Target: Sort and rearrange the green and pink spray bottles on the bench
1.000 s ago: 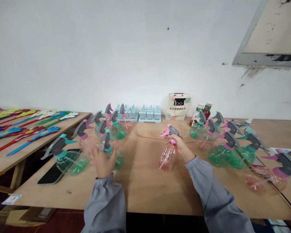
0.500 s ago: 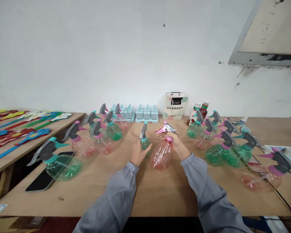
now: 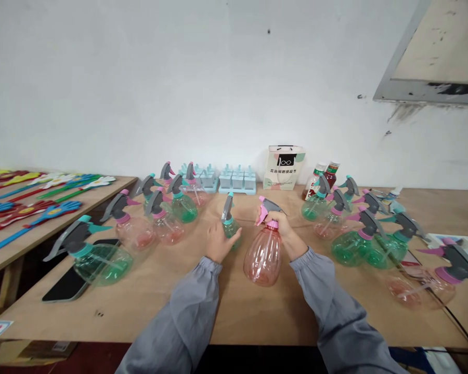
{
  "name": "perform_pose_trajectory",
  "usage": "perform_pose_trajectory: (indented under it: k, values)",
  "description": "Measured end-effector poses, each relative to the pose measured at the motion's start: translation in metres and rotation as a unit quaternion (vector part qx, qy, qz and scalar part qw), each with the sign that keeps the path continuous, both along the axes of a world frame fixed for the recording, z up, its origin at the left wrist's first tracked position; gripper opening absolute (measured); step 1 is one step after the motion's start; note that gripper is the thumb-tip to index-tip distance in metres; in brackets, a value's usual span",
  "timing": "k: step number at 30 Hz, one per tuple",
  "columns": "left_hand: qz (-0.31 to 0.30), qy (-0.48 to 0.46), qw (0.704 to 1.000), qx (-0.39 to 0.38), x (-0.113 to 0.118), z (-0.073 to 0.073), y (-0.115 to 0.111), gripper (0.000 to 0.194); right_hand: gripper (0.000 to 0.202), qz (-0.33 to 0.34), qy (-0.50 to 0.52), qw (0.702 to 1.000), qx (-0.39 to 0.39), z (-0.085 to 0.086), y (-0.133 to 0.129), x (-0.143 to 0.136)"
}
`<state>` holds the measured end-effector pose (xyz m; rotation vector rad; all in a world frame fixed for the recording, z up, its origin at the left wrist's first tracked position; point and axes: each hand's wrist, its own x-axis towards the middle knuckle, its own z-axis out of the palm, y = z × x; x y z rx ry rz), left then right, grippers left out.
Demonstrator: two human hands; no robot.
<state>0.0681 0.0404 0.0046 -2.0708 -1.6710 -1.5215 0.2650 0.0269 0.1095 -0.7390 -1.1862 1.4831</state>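
My right hand [image 3: 281, 224] is closed round the grey and pink spray head and neck of a clear pink spray bottle [image 3: 262, 259]. Its rounded body hangs below my fingers, slightly tilted; whether the base touches the table I cannot tell. To its left, my left hand [image 3: 219, 240] is round a small-looking green spray bottle [image 3: 230, 226] with a grey and teal head. The thumb stretches across its front, while the other fingers lie along its left side, partly hidden. The two bottles stand a short way apart.
Several green and pink spray bottles flank my hands, including a green one [image 3: 103, 264] beside a phone [image 3: 64, 283] and a pink one [image 3: 421, 288] at right. Pale blue moulds [image 3: 237, 182], a paper bag [image 3: 284, 169] and sauce bottles [image 3: 330, 173] line the wall.
The pink spray bottle has swung more upright, its base coming nearer me, and its spray head has turned in my right hand. My left hand and the green bottle have shifted slightly left.
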Motion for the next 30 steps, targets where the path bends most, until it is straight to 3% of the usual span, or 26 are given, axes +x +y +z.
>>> perform_pose_trajectory:
  k: [5,11,15,23,26,30]
  values:
    - [-0.008,-0.001,1.0,-0.006,0.0,0.001,-0.001,0.054,0.019,0.008,-0.009,0.999,-0.029,0.003,-0.004,0.0]
    - [-0.014,0.001,1.0,-0.004,-0.001,0.002,-0.002,0.062,0.014,-0.016,-0.022,0.999,0.027,0.007,-0.006,-0.002]
    - [-0.034,-0.009,0.999,-0.009,-0.001,0.005,-0.003,0.061,0.014,-0.008,-0.027,1.0,0.009,0.005,-0.004,-0.004]
    - [-0.054,-0.014,0.998,-0.016,-0.001,0.012,-0.006,0.067,0.014,-0.079,0.03,0.996,-0.011,-0.005,0.004,0.0]
    - [-0.066,-0.011,0.998,-0.021,-0.001,0.015,-0.008,0.065,0.022,-0.065,0.022,0.997,-0.03,-0.004,0.004,0.001]
    - [-0.065,-0.015,0.997,-0.026,-0.002,0.016,-0.008,0.065,0.016,-0.094,-0.017,0.995,0.016,-0.004,0.002,0.001]
